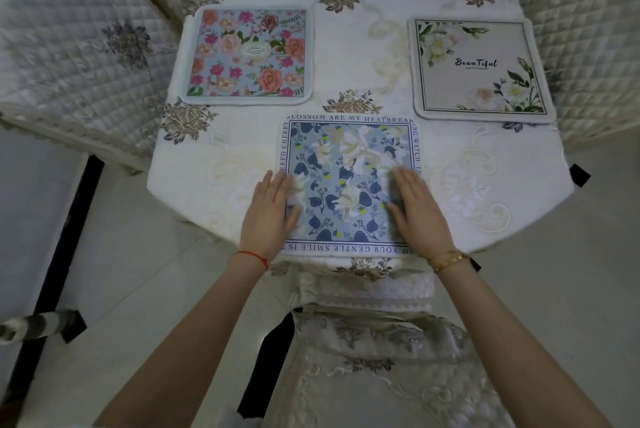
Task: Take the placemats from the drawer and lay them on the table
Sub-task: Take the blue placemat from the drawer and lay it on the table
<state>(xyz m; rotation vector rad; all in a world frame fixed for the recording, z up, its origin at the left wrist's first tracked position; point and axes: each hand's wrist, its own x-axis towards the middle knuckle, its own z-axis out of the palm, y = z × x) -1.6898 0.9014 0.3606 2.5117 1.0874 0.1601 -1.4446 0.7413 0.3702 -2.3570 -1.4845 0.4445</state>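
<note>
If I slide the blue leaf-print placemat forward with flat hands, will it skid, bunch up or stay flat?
The square blue leaf-print placemat lies flat with no curl under the left hand and right hand, so it is probably fairly stiff. On the embroidered white tablecloth it may drag the cloth rather than skid.

Both bare forearms reach forward, roughly parallel. The left hand lies palm down with fingers straight and together. The right hand lies palm down likewise, fingers extended. Each wrist wears a bracelet.
</note>
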